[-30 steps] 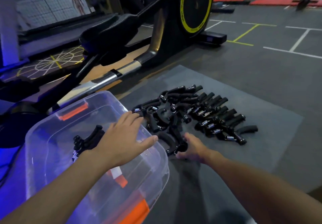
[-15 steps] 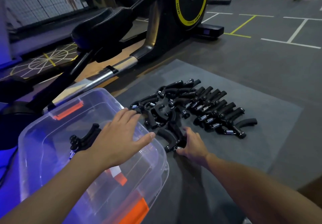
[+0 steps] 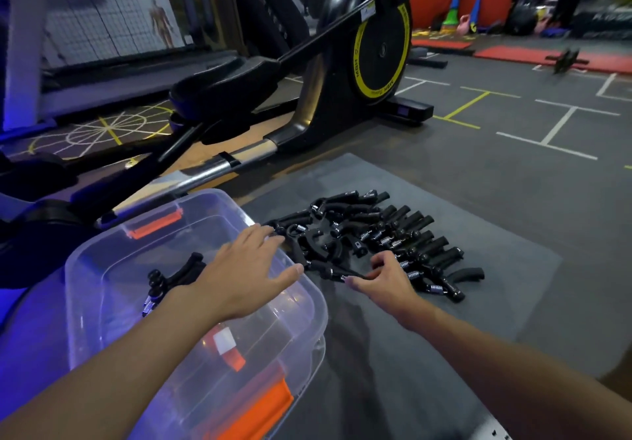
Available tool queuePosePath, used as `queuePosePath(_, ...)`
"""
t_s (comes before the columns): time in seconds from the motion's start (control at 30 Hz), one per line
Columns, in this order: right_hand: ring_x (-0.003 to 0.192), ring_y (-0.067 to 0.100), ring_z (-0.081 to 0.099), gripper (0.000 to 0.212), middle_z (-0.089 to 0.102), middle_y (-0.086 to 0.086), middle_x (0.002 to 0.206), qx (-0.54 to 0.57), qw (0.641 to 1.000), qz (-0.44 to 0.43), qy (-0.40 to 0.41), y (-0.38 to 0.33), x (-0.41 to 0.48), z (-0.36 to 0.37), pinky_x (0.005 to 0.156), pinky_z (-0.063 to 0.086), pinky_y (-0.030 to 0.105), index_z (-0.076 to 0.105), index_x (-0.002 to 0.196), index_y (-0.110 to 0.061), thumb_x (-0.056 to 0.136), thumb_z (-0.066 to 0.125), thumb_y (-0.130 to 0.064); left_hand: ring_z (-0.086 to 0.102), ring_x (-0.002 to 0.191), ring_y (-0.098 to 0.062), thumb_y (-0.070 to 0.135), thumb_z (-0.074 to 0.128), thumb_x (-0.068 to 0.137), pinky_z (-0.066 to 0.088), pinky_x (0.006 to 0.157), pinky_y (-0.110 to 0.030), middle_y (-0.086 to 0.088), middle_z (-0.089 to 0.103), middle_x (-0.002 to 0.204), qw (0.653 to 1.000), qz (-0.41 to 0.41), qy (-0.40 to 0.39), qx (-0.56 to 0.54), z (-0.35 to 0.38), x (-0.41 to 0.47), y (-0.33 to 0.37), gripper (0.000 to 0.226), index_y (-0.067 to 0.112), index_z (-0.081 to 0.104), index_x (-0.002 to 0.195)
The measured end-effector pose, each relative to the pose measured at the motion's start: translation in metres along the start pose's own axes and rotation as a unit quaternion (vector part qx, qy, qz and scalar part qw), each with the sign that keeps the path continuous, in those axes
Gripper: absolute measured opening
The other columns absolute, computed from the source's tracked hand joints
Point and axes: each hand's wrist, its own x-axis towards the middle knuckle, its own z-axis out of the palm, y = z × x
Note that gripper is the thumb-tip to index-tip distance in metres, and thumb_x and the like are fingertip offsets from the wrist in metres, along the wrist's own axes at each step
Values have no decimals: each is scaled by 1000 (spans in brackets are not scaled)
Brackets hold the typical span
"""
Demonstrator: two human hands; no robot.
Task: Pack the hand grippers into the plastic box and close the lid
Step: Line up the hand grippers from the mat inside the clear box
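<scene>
Right hand [image 3: 383,282]: fingers pinched around one hand gripper [image 3: 337,272] at the pile's near edge.
Left hand [image 3: 239,279]: spread flat, empty, on the plastic box [image 3: 102,261] rim.
Handling: likely light, rigid, springy; take a handle.
Hand grippers [image 3: 403,234]: black, coil-sprung, heaped on the mat [image 3: 496,303]; a few boxed.

Plastic box [image 3: 309,306]: clear, glossy plastic, reflections seen on the rim; latches [image 3: 155,227] in opaque orange plastic. Hand grippers [image 3: 407,234]: matt black handles, foam or rubber cannot be told; bright coiled metal springs [image 3: 435,288] are seen. Floor mat [image 3: 478,303]: grey, matt, finely textured. Elliptical trainer [image 3: 369,46]: glossy black plastic housing, brushed metal rail [image 3: 219,167], yellow-ringed disc.
</scene>
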Motion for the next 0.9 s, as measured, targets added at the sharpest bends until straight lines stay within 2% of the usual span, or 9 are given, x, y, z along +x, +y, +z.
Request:
queuePosePath(0.13, 67, 11, 60, 63, 67, 9, 98, 68, 997, -29, 15, -39, -11, -12, 64, 49, 31, 47, 111, -19, 66, 88, -35, 30, 138, -10, 77, 15, 76, 32, 109, -39, 9, 36, 149, 998, -4, 45, -41, -14, -7, -3, 87, 28, 40, 143)
queuePosePath(0.23, 72, 13, 64, 65, 69, 6, 99, 93, 993, -74, 24, -75, -21, -24, 59, 48, 29, 47, 111, -22, 64, 88, -41, 45, 127, -10, 66, 39, 88, 39, 104, -35, 10, 49, 138, 988, -11, 98, -116, -26, -12, -4, 64, 27, 46, 138)
queuePosePath(0.37, 71, 15, 71, 63, 72, 3, 97, 117, 983, -140, 8, -122, -42, -28, 58, 52, 29, 46, 113, -19, 68, 87, -32, 60, 94, -3, 44, 58, 91, 46, 80, -17, 12, 63, 102, 938, -49, 167, -300, -49, -13, 5, 38, 23, 57, 123)
queuePosePath(0.47, 72, 14, 69, 58, 69, 1, 98, 119, 974, -193, -11, -157, -62, -19, 55, 53, 25, 44, 112, -25, 71, 85, -33, 67, 79, -10, 42, 63, 89, 55, 77, -33, 5, 68, 86, 903, -63, 190, -380, -69, -20, 8, 33, 23, 59, 116)
queuePosePath(0.57, 85, 14, 68, 54, 66, -1, 100, 118, 964, -238, -21, -175, -75, 2, 69, 59, 32, 43, 102, -37, 69, 86, -37, 69, 66, -13, 33, 68, 88, 58, 73, -41, 2, 69, 78, 884, -74, 225, -404, -80, -28, 1, 26, 21, 61, 110)
queuePosePath(0.67, 87, 13, 66, 52, 65, -1, 98, 126, 955, -266, -30, -183, -84, 27, 73, 56, 29, 44, 100, -37, 69, 85, -36, 68, 58, -18, 23, 72, 85, 59, 67, -46, -4, 69, 69, 874, -89, 249, -407, -87, -36, -14, 15, 15, 66, 96)
queuePosePath(0.77, 83, 10, 65, 48, 64, 1, 93, 127, 950, -275, -77, -191, -90, 47, 73, 56, 25, 44, 104, -30, 75, 82, -30, 68, 56, -20, 15, 74, 82, 59, 66, -48, -5, 69, 61, 871, -106, 262, -401, -86, -43, -33, 6, 15, 68, 84)
queuePosePath(0.83, 77, -3, 61, 45, 60, -2, 90, 110, 946, -278, -121, -197, -92, 57, 68, 52, 14, 44, 104, -29, 78, 81, -25, 69, 59, -19, 18, 74, 81, 59, 70, -47, -2, 70, 65, 873, -116, 268, -391, -83, -50, -45, 6, 20, 69, 84)
queuePosePath(0.9, 77, -4, 60, 44, 57, -3, 93, 94, 942, -288, -144, -203, -91, 65, 65, 48, 10, 44, 106, -29, 79, 79, -25, 69, 64, -15, 23, 75, 79, 57, 74, -42, 4, 70, 68, 878, -120, 280, -369, -81, -58, -55, 10, 21, 72, 88)
